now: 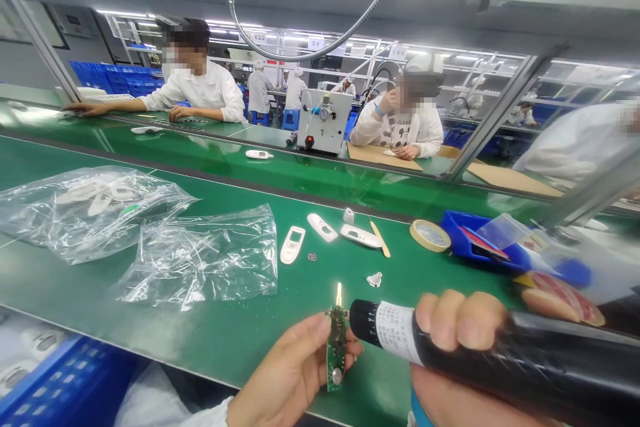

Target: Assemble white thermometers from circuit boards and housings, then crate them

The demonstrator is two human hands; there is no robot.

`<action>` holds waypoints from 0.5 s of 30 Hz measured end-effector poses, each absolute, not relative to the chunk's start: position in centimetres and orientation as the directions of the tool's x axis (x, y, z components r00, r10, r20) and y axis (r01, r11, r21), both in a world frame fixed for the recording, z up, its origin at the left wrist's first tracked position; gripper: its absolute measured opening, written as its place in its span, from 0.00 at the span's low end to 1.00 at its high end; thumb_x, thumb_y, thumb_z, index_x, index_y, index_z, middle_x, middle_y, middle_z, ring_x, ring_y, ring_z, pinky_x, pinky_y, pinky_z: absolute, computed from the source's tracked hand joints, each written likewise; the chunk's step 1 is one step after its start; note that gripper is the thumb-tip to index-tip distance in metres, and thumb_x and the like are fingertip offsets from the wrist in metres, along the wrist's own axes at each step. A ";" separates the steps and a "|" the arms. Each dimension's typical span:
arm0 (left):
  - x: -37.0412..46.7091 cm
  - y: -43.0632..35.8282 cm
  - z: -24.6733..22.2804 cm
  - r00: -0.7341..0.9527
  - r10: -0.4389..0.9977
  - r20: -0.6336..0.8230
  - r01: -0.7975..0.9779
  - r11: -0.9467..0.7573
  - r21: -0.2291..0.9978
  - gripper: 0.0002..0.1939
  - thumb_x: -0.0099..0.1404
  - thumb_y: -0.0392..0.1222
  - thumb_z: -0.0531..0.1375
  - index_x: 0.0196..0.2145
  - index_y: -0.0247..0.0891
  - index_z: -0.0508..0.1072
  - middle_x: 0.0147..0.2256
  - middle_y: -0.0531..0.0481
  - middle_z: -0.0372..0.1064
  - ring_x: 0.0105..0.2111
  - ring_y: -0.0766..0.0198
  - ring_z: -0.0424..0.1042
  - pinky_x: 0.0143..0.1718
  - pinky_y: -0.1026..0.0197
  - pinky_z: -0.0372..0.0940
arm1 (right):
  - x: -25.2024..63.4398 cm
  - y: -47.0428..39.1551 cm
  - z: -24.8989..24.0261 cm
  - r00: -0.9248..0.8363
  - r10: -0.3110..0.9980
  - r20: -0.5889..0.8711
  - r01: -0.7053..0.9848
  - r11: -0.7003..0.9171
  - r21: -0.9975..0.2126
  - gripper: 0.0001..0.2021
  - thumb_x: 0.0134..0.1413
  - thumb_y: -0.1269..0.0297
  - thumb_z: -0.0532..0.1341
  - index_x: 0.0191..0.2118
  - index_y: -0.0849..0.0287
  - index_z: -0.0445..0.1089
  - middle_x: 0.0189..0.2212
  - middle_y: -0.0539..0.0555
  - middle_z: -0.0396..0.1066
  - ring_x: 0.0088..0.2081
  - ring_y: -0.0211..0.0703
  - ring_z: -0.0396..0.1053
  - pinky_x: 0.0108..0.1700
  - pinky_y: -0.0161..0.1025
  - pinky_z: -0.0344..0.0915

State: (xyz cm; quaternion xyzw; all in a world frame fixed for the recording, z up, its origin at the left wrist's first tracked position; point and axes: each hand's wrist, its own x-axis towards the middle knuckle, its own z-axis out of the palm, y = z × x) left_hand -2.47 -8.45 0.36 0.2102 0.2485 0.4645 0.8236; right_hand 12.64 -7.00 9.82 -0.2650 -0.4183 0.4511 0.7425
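Between its thumb and fingers, my left hand (300,367) pinches a narrow green circuit board (337,350), held upright with a metal prong at its top and a round silver part low down. My right hand (463,327) wraps round a black cylindrical tool (550,360) with a white label. The tool's dark tip (364,322) is right beside the board's upper part; whether they touch I cannot tell. Beyond the hands lie white plastic shells (293,245), a small round part (312,257), a white cap piece (374,279) and a yellow-handled tool (380,239).
Clear plastic bags (200,257) lie at the left, one holding white parts. A tape roll (430,235) and blue tray (467,247) stand at the right. Behind runs a green conveyor (210,160) with a white device (259,155). People in white sit across, near a boxy machine (325,121).
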 end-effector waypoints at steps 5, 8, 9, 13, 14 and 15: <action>-2.5 -8.4 0.2 0.447 0.868 -0.216 -0.660 0.483 0.575 0.13 0.64 0.39 0.53 0.40 0.30 0.73 0.33 0.43 0.70 0.35 0.64 0.69 0.40 0.61 0.62 | 12.9 -7.0 9.8 0.197 0.922 0.332 -0.511 0.386 -0.768 0.15 0.58 0.58 0.46 0.22 0.49 0.60 0.11 0.43 0.64 0.13 0.41 0.60 0.17 0.40 0.52; -2.5 -8.3 0.2 0.449 0.868 -0.211 -0.660 0.481 0.577 0.12 0.63 0.39 0.53 0.40 0.31 0.73 0.32 0.44 0.70 0.34 0.65 0.69 0.40 0.62 0.62 | 13.1 -7.2 9.7 0.131 0.932 0.339 -0.488 0.358 -0.796 0.17 0.58 0.57 0.46 0.20 0.50 0.59 0.11 0.44 0.64 0.14 0.42 0.61 0.19 0.42 0.53; -2.5 -8.3 0.3 0.446 0.870 -0.210 -0.660 0.478 0.579 0.11 0.63 0.38 0.53 0.39 0.32 0.73 0.32 0.45 0.70 0.33 0.66 0.68 0.39 0.62 0.62 | 13.0 -7.3 9.6 0.134 0.929 0.344 -0.495 0.363 -0.789 0.17 0.57 0.55 0.45 0.20 0.50 0.60 0.11 0.44 0.64 0.14 0.43 0.60 0.19 0.42 0.53; -2.6 -8.1 0.5 0.442 0.870 -0.219 -0.649 0.479 0.591 0.10 0.62 0.37 0.55 0.39 0.31 0.72 0.34 0.45 0.70 0.32 0.67 0.68 0.38 0.63 0.62 | 12.2 -7.8 9.1 0.227 0.905 0.360 -0.548 0.424 -0.721 0.14 0.55 0.51 0.47 0.25 0.47 0.61 0.13 0.44 0.63 0.15 0.42 0.58 0.18 0.40 0.50; -2.6 -8.1 0.5 0.444 0.868 -0.222 -0.646 0.482 0.592 0.10 0.62 0.37 0.55 0.39 0.31 0.72 0.34 0.45 0.70 0.32 0.67 0.68 0.38 0.63 0.62 | 12.2 -7.8 8.9 0.259 0.892 0.371 -0.548 0.452 -0.704 0.13 0.54 0.51 0.48 0.25 0.47 0.61 0.14 0.44 0.63 0.15 0.41 0.58 0.18 0.40 0.49; -2.5 -8.1 0.5 0.446 0.866 -0.224 -0.644 0.485 0.592 0.10 0.62 0.37 0.55 0.39 0.31 0.72 0.34 0.45 0.70 0.32 0.67 0.68 0.38 0.64 0.62 | 12.2 -7.8 8.8 0.275 0.887 0.372 -0.545 0.462 -0.699 0.12 0.54 0.50 0.49 0.25 0.47 0.61 0.14 0.44 0.63 0.15 0.41 0.57 0.18 0.40 0.49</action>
